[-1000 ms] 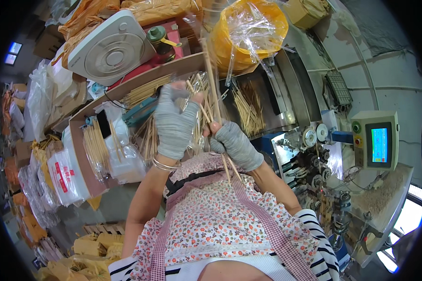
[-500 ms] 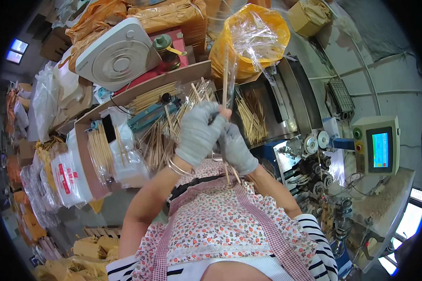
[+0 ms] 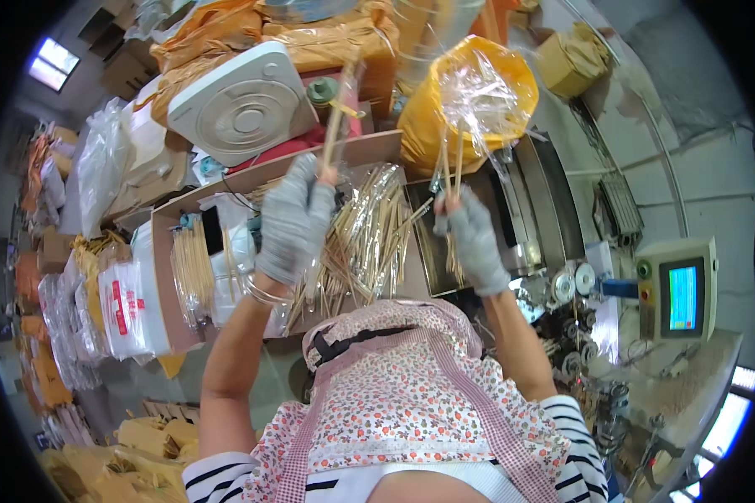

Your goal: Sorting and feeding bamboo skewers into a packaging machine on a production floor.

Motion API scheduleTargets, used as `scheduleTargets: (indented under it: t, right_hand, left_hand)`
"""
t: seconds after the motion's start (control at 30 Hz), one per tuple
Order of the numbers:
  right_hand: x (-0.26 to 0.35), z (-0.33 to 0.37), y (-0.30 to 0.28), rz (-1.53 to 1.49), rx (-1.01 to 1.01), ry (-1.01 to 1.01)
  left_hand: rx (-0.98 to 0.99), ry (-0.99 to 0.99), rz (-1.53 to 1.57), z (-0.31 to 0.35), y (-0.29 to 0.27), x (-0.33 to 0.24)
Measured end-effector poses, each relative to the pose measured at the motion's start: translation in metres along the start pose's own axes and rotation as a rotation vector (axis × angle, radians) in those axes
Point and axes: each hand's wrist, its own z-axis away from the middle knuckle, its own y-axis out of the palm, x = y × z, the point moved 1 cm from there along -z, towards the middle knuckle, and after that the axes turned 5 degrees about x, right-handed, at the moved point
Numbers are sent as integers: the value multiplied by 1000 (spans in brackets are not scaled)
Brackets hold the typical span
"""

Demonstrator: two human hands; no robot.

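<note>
My left hand (image 3: 293, 225), in a grey glove with the fingertips bare, is closed on wooden chopsticks in a clear wrapper (image 3: 335, 130), which tilt up and away. Their upper end is blurred. My right hand (image 3: 475, 245), gloved alike, pinches a few bare chopsticks (image 3: 459, 163) that point upward in front of the yellow bag. Between and below the hands, a heap of film-wrapped chopsticks (image 3: 369, 239) fills part of a cardboard box (image 3: 268, 178). Loose chopsticks (image 3: 193, 272) stand bunched at the box's left end.
A yellow bag (image 3: 423, 109) full of clear film stands behind my right hand. At the back left is a white fan-like appliance (image 3: 239, 105). Machine rollers (image 3: 564, 287) and a control panel with a lit screen (image 3: 679, 293) are to the right. White plastic packs (image 3: 126, 306) lie left.
My hands have moved apart: the left went left with the wrapped chopsticks, the right went right with bare ones. The heap in the box shows more fully, and the whole view has shifted slightly.
</note>
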Motion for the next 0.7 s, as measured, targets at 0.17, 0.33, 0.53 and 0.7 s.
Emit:
scheduleTargets:
  t: [0.17, 0.33, 0.53, 0.7]
  right_hand:
    - [65, -36, 33, -239, 78, -23]
    - [37, -36, 40, -350, 91, 220]
    - [-22, -49, 7, -317, -253, 70]
    - [-11, -78, -57, -438, -191, 64]
  left_hand:
    - [114, 157, -191, 41, 35, 7]
    - [242, -45, -54, 71, 49, 17]
    - [325, -203, 91, 127, 57, 47]
    - [-53, -178, -370, 197, 1, 163]
